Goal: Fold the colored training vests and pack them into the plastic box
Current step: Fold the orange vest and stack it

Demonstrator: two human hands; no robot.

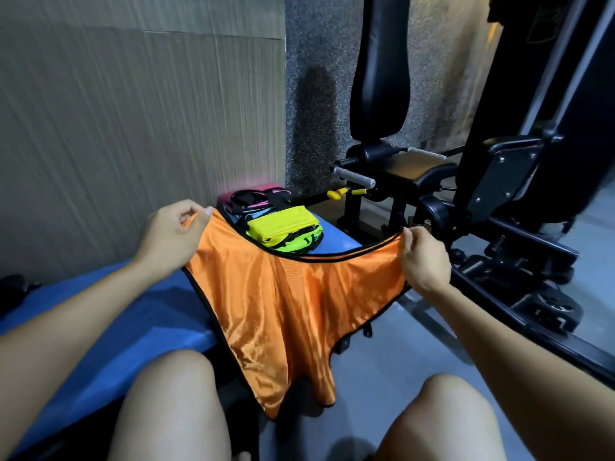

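An orange training vest (286,307) with black trim hangs spread between my two hands over the edge of a blue bench (109,314). My left hand (173,234) pinches its upper left corner. My right hand (422,257) pinches the upper right corner. Its lower part droops between my knees. Behind it on the bench lies a pile of folded vests: a yellow one (283,222) on top, a green one (293,244) beneath, and pink ones (256,194) further back. No plastic box is plainly visible.
A black gym machine (466,181) with padded seat and handles stands to the right. A wood-panelled wall (133,111) runs along the left. Grey floor (382,354) lies below the vest. A dark object (13,291) sits at the bench's far left.
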